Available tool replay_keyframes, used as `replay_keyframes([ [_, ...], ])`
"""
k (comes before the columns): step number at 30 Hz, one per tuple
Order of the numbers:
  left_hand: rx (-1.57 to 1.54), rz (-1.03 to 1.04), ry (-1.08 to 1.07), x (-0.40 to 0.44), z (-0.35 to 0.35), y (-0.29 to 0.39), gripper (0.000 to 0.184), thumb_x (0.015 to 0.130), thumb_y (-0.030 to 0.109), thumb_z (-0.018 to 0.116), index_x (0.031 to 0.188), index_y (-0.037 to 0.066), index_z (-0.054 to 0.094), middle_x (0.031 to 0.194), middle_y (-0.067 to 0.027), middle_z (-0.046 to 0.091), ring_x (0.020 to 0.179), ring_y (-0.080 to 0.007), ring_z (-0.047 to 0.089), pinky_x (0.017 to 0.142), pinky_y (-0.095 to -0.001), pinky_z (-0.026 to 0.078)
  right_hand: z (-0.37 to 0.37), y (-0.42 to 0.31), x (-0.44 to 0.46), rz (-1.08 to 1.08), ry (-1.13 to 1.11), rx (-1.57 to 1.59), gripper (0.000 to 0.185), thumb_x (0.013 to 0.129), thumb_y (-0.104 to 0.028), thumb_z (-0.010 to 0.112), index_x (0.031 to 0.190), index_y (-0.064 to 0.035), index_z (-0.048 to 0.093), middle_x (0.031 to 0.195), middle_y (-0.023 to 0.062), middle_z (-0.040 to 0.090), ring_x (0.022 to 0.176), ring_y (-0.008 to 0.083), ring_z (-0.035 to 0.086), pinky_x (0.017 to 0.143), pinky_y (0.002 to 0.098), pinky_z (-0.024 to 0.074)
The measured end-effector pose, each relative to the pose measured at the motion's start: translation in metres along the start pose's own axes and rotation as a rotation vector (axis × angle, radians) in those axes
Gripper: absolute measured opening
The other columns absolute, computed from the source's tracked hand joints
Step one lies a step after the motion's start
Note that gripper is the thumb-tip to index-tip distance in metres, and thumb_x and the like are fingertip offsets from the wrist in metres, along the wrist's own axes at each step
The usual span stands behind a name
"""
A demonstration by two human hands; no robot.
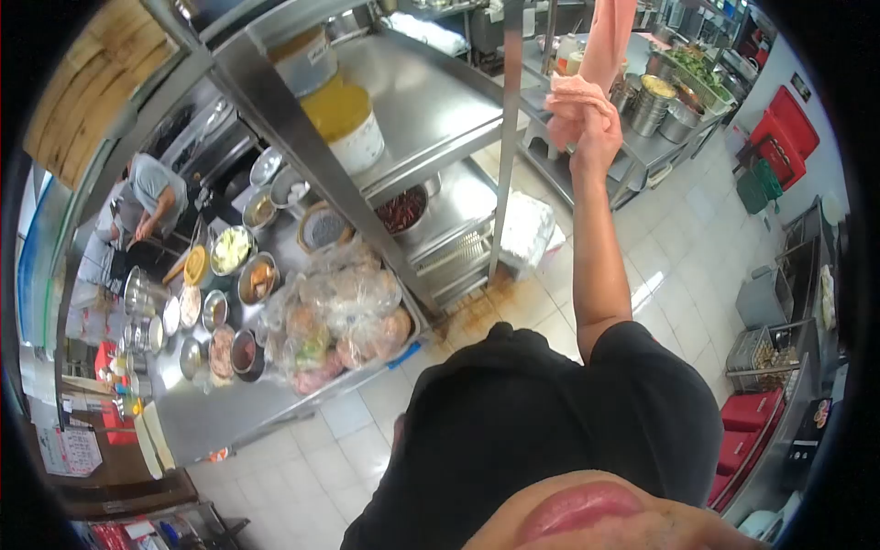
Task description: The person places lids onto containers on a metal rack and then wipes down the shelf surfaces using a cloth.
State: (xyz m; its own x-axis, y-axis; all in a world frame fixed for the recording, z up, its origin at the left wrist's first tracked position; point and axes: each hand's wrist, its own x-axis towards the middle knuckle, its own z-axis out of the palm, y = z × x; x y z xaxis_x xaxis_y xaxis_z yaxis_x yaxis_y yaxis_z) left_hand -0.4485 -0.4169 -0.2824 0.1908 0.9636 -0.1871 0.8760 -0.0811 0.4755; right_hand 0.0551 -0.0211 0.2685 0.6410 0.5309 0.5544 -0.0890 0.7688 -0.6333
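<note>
My right hand (598, 145) is raised at the end of an outstretched arm, its fingers closed round a pink cloth (583, 93). Part of the cloth is bunched at the fist, and a long pink length runs up to the top edge of the view. Left of the hand stands a metal shelf post (510, 119); they look apart. Beyond the fist is a steel table (655, 151) with stacked metal pots (648, 110) and a tray of green vegetables (698, 73). My left hand does not show.
A steel shelf unit (431, 87) holds white-and-yellow tubs (353, 137) and a pot of dried red chillies (401, 213). Bagged food (344, 307) and several bowls crowd a counter (206, 426) on the left. Another person (151, 197) works beyond it. Red bins (784, 137) stand right.
</note>
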Motion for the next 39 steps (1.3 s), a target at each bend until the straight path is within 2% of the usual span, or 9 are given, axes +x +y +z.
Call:
replay_keyframes([
  [10, 0.172, 0.105, -0.001, 0.064, -0.059, -0.021, 0.018, 0.084, 0.019, 0.062, 0.076, 0.005, 0.055, 0.074, -0.0157, 0.057, 0.077, -0.0351, 0.060, 0.066, -0.0443, 0.049, 0.085, 0.073, 0.030, -0.644, -0.147, -0.454, 0.019, 0.088, -0.004, 0.055, 0.104, -0.0032, 0.066, 0.110, 0.0130, 0.062, 0.109, 0.0278, 0.057, 0.097, 0.0345, 0.0409],
  [14, -0.798, -0.692, 0.061, 0.087, -0.085, 0.036, 0.018, 0.089, 0.018, 0.054, 0.080, 0.003, 0.059, 0.081, -0.0174, 0.063, 0.084, -0.0362, 0.064, 0.073, -0.0446, 0.052, 0.055, 0.114, -0.025, -0.227, -0.022, -0.228, 0.024, 0.093, -0.005, 0.050, 0.112, -0.0022, 0.064, 0.106, 0.0097, 0.065, 0.102, 0.0203, 0.060, 0.093, 0.0297, 0.0439],
  [19, -0.061, 0.066, 0.045, 0.078, -0.017, 0.013, 0.027, 0.088, 0.026, 0.052, 0.090, 0.003, 0.066, 0.091, -0.0226, 0.065, 0.085, -0.0417, 0.063, 0.075, -0.0506, 0.050, 0.092, 0.063, 0.022, -0.147, -0.132, 0.058, 0.014, 0.098, -0.010, 0.047, 0.102, -0.0016, 0.058, 0.086, 0.0040, 0.062, 0.079, 0.0102, 0.059, 0.071, 0.0223, 0.0468],
  [25, 0.052, 0.054, -0.145, 0.060, -0.007, 0.013, 0.029, 0.088, 0.028, 0.052, 0.088, 0.003, 0.066, 0.090, -0.0225, 0.065, 0.085, -0.0415, 0.063, 0.074, -0.0508, 0.049, 0.162, -0.012, 0.131, -0.374, -0.011, -0.472, 0.024, 0.093, -0.020, 0.049, 0.091, -0.0009, 0.063, 0.083, 0.0079, 0.067, 0.074, 0.0151, 0.060, 0.070, 0.0287, 0.0477],
  [28, 0.080, 0.060, -0.181, 0.060, -0.008, 0.003, 0.029, 0.088, 0.028, 0.052, 0.087, 0.002, 0.066, 0.089, -0.0224, 0.065, 0.086, -0.0414, 0.062, 0.074, -0.0509, 0.049, 0.142, 0.021, 0.129, -0.254, -0.185, 0.028, 0.032, 0.094, -0.018, 0.061, 0.120, -0.0044, 0.050, 0.083, 0.0036, 0.062, 0.075, 0.0127, 0.056, 0.067, 0.0273, 0.0480],
  [31, 0.074, 0.016, -0.217, 0.075, -0.019, 0.006, 0.030, 0.088, 0.029, 0.052, 0.087, 0.002, 0.066, 0.088, -0.0224, 0.065, 0.086, -0.0413, 0.062, 0.074, -0.0510, 0.049, 0.093, 0.077, 0.085, -0.382, -0.129, -0.461, 0.029, 0.093, -0.024, 0.047, 0.092, 0.0000, 0.063, 0.080, 0.0118, 0.066, 0.075, 0.0184, 0.061, 0.071, 0.0321, 0.0484],
  [34, 0.100, 0.104, -0.221, 0.086, -0.035, 0.016, 0.031, 0.088, 0.030, 0.053, 0.086, 0.002, 0.066, 0.087, -0.0225, 0.064, 0.085, -0.0413, 0.062, 0.073, -0.0511, 0.048, 0.013, 0.123, -0.007, -0.083, -0.223, -0.543, 0.033, 0.095, -0.025, 0.042, 0.096, 0.0007, 0.063, 0.079, 0.0149, 0.066, 0.075, 0.0238, 0.064, 0.069, 0.0356, 0.0498],
  [36, 0.157, 0.105, -0.215, 0.101, -0.029, 0.006, 0.027, 0.087, 0.027, 0.055, 0.085, 0.002, 0.064, 0.086, -0.0220, 0.064, 0.082, -0.0409, 0.061, 0.070, -0.0508, 0.048, -0.055, 0.146, -0.051, 0.110, -0.476, -1.163, 0.037, 0.092, -0.033, 0.044, 0.117, -0.0112, 0.062, 0.094, 0.0235, 0.067, 0.088, 0.0391, 0.065, 0.078, 0.0445, 0.0505],
  [39, 0.098, 0.183, -0.115, 0.105, -0.039, -0.004, 0.020, 0.085, 0.021, 0.057, 0.083, 0.002, 0.061, 0.087, -0.0212, 0.063, 0.078, -0.0398, 0.061, 0.068, -0.0497, 0.048, -0.153, 0.124, -0.115, 0.261, -0.565, -0.931, 0.032, 0.095, -0.029, 0.044, 0.117, -0.0105, 0.058, 0.092, 0.0203, 0.068, 0.082, 0.0319, 0.067, 0.072, 0.0411, 0.0532],
])
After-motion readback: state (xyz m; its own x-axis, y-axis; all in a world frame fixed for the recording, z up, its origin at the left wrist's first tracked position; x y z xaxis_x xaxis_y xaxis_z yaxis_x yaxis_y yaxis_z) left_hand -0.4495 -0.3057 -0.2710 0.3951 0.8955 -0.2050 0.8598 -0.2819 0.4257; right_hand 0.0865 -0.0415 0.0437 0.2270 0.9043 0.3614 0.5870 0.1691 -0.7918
